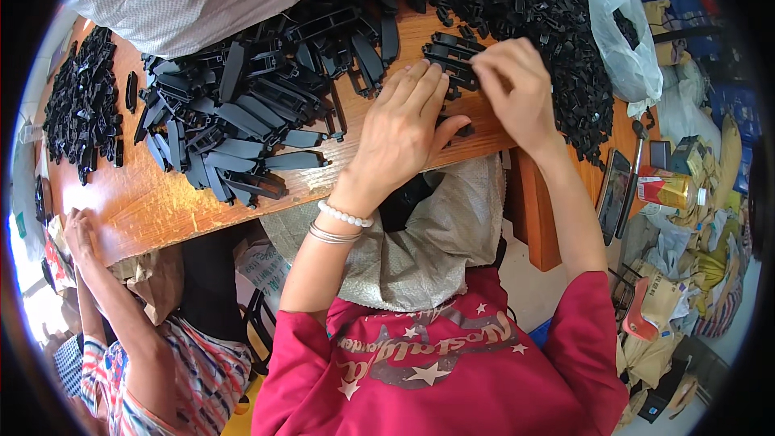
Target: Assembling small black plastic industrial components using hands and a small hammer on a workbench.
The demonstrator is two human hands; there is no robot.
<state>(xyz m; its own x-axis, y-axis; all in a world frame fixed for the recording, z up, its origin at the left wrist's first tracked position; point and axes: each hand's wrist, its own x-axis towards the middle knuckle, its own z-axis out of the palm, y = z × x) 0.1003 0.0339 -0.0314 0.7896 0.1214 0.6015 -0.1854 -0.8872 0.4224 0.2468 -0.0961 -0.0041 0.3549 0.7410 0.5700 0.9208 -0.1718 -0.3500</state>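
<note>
My left hand (pixel 406 119) lies palm down at the table's near side, fingers stretched out, their tips on the left part of a row of black plastic frames (pixel 450 52). To its right, my right hand (pixel 517 90) has its fingers curled, with thumb and forefinger close together at the right end of these frames. Whatever sits between those fingertips is too small to make out. A piece of black plastic (pixel 462 129) shows beside my left thumb. Long black plastic housings (pixel 242 117) are heaped left of my hands, and small black plastic clips (pixel 565 24) form a pile on the right.
A co-worker's hand (pixel 81 234) rests at the table's left end, near another black pile (pixel 81 105). A white woven sack (pixel 194 0) covers the far left. Rightward are a plastic bag (pixel 626 40), a phone (pixel 613 194) and a bottle (pixel 670 190). Woven cloth (pixel 387 270) covers my lap.
</note>
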